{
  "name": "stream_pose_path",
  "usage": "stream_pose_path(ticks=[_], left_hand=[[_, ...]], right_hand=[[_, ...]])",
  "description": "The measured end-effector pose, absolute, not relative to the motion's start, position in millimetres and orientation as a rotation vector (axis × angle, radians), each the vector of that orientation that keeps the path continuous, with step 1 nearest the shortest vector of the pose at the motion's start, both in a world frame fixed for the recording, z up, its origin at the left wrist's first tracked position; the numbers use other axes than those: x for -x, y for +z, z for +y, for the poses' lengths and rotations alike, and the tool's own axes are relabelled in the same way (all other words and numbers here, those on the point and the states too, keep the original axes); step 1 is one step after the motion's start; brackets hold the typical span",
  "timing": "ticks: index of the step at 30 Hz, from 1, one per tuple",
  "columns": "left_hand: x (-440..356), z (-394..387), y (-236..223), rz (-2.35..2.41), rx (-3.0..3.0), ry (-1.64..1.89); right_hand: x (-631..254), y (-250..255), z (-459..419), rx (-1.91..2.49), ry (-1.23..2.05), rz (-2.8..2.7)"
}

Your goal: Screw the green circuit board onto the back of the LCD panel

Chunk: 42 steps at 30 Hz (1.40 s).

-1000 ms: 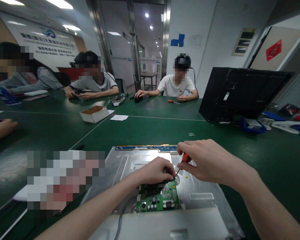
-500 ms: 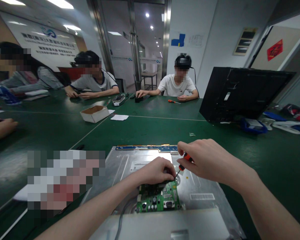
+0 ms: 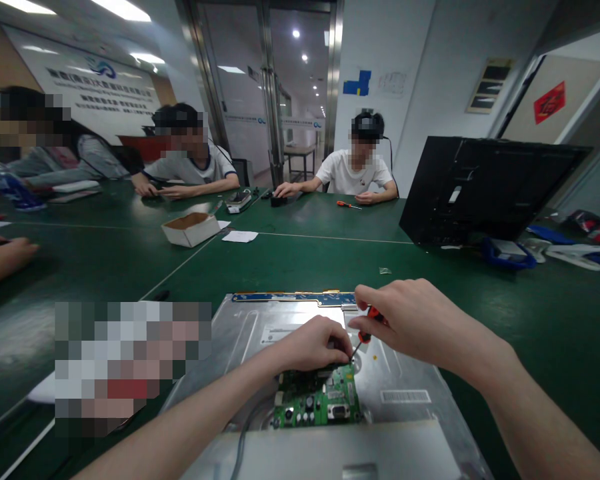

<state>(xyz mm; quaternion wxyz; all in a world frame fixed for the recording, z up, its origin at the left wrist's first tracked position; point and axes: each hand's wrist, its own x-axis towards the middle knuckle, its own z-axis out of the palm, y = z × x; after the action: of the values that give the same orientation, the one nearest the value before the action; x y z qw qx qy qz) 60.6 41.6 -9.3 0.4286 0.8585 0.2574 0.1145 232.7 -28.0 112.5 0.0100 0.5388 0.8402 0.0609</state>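
Note:
In my right hand (image 3: 405,317) is a red and black screwdriver (image 3: 365,333), its shaft slanting down to the upper right corner of a green circuit board (image 3: 320,400). My left hand (image 3: 317,343) lies over the board's upper edge, fingers curled in a pinch beside the screwdriver's tip. Whatever those fingers hold is hidden. The board sits on a silver metal panel (image 3: 405,373) lying flat on the table, with a blue circuit strip (image 3: 280,297) along its far edge. A grey cable (image 3: 243,443) runs down left of the board.
On the green table (image 3: 305,263) stand an open cardboard box (image 3: 193,230) and, at right, a black monitor back (image 3: 485,190). Beyond, another screwdriver (image 3: 349,205) lies before a seated person (image 3: 357,170). More people sit at left. A blurred-out patch covers the near left.
My right hand has turned slightly about the screwdriver's handle. The left hand stays in place, and the whole view has shifted a little.

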Motion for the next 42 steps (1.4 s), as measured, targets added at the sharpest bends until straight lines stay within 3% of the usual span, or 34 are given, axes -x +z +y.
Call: stream_pose_path(ticks=[8,16,36,42], left_hand=[[-60.7,42.7,-10.2,0.639,-2.157,0.287],[-60.6,42.1,-8.5,0.634,-2.155,0.291],[-61.5,41.3,-6.2,0.655,-2.126,0.286],[-61.4,42.2,-9.0,0.649,-2.14,0.297]], right_hand=[[-236.9,111.1,-31.4,-1.618,-0.011,2.772],[-234.5,110.7,-27.4,-1.665,0.186,2.674],[-238.0,108.8,-30.7,-1.546,-0.042,2.868],[-236.0,108.3,-27.6,-1.617,0.122,2.758]])
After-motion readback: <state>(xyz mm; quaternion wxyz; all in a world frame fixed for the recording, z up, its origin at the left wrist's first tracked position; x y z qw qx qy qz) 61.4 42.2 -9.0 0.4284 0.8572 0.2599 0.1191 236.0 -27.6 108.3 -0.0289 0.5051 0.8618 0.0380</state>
